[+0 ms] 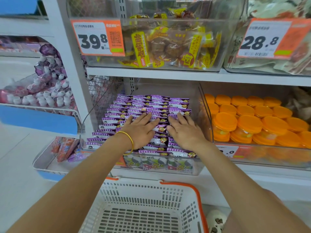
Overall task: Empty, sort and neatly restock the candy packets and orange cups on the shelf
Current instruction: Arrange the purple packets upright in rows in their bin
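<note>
Purple-and-white candy packets stand in neat overlapping rows inside a clear bin on the middle shelf. My left hand, with a gold bangle on its wrist, lies flat on the packets with fingers spread. My right hand lies flat beside it on the same rows, fingers apart. Neither hand holds anything. Orange cups with flat orange lids are stacked in rows in the clear bin to the right.
A white plastic basket with orange rim stands empty below my arms. Above, clear bins hold yellow-labelled snacks behind price tags 39.8 and 28.8. To the left are wire racks with pink and purple sweets.
</note>
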`<state>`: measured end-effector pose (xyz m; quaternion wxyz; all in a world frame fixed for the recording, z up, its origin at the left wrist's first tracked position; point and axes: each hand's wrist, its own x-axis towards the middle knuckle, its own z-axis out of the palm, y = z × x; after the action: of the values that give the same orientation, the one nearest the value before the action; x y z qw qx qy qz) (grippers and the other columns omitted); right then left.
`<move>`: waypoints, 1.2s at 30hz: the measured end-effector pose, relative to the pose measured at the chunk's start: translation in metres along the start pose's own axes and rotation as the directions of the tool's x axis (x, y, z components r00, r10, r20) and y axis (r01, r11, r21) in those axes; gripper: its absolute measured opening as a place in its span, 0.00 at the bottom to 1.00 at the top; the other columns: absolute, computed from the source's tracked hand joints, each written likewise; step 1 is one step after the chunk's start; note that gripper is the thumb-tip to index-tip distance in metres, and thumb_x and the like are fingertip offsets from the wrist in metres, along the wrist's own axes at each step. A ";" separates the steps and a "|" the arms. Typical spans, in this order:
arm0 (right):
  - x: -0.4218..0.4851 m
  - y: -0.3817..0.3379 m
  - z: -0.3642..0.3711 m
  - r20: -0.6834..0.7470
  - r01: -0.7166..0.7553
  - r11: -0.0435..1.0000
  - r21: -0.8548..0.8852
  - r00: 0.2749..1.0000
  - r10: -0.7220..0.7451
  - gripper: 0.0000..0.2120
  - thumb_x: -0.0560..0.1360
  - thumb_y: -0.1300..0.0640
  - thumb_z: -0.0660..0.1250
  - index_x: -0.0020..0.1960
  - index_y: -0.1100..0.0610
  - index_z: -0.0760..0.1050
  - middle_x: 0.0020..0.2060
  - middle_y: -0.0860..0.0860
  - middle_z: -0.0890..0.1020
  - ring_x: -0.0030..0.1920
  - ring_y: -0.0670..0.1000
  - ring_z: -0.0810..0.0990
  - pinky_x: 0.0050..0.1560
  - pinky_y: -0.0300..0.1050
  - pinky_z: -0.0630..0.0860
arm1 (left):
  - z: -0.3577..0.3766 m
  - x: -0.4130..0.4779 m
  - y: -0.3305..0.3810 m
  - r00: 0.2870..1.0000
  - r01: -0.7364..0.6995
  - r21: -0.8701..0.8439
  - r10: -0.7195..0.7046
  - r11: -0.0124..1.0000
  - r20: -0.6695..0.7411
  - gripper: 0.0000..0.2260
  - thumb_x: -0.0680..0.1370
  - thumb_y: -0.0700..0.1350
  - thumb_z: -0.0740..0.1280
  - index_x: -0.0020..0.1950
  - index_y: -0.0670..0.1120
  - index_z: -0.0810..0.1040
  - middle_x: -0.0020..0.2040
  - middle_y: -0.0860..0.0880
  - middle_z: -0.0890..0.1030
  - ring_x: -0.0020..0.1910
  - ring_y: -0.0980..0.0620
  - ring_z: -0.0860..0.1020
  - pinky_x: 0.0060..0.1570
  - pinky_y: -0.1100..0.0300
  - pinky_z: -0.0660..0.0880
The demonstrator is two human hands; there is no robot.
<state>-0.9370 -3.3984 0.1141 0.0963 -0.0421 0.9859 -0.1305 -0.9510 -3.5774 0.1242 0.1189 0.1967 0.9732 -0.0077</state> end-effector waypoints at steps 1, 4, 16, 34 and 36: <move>0.000 0.001 -0.003 -0.009 0.015 0.997 0.077 1.000 -0.015 0.25 0.82 0.43 0.44 0.78 0.45 0.47 0.78 0.49 0.46 0.77 0.54 0.42 0.75 0.59 0.50 | -0.001 0.000 0.000 1.000 0.005 -0.018 -0.005 1.000 -0.004 0.23 0.82 0.54 0.46 0.77 0.59 0.43 0.77 0.53 0.38 0.76 0.54 0.38 0.73 0.47 0.38; -0.003 0.005 -0.008 -0.299 0.051 0.942 0.332 0.953 0.054 0.21 0.82 0.56 0.53 0.75 0.55 0.60 0.74 0.56 0.61 0.74 0.56 0.58 0.72 0.52 0.59 | 0.003 -0.004 0.002 0.995 0.023 -0.069 -0.029 0.997 -0.091 0.23 0.82 0.54 0.46 0.77 0.57 0.44 0.77 0.52 0.39 0.76 0.54 0.38 0.73 0.46 0.38; -0.021 0.002 -0.006 -0.340 0.067 0.983 0.173 0.940 -0.004 0.21 0.76 0.72 0.57 0.67 0.63 0.71 0.65 0.58 0.73 0.63 0.57 0.73 0.64 0.47 0.71 | 0.007 -0.014 0.001 0.977 -0.011 -0.158 -0.023 0.987 -0.210 0.22 0.82 0.55 0.48 0.77 0.55 0.51 0.78 0.51 0.41 0.77 0.50 0.47 0.74 0.47 0.44; -0.047 -0.003 0.013 -0.163 0.082 0.994 -0.072 0.982 -0.093 0.27 0.82 0.42 0.44 0.78 0.51 0.49 0.78 0.49 0.51 0.77 0.52 0.47 0.75 0.59 0.50 | 0.018 -0.029 -0.004 0.982 -0.016 0.012 0.018 1.000 -0.188 0.27 0.80 0.62 0.42 0.77 0.57 0.45 0.78 0.52 0.42 0.76 0.53 0.43 0.74 0.47 0.43; -0.058 -0.004 0.013 -0.373 0.146 0.988 -0.043 0.915 -0.151 0.24 0.81 0.45 0.53 0.74 0.53 0.61 0.74 0.52 0.64 0.74 0.55 0.59 0.72 0.59 0.58 | 0.019 -0.040 -0.004 0.929 -0.035 -0.033 0.020 0.999 -0.369 0.31 0.77 0.65 0.38 0.77 0.54 0.51 0.78 0.51 0.50 0.77 0.52 0.48 0.74 0.49 0.46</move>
<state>-0.8777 -3.3993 0.1128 -0.1044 -0.0918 0.9809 -0.1359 -0.9123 -3.5971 0.1148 -0.0620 0.2060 0.9753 0.0501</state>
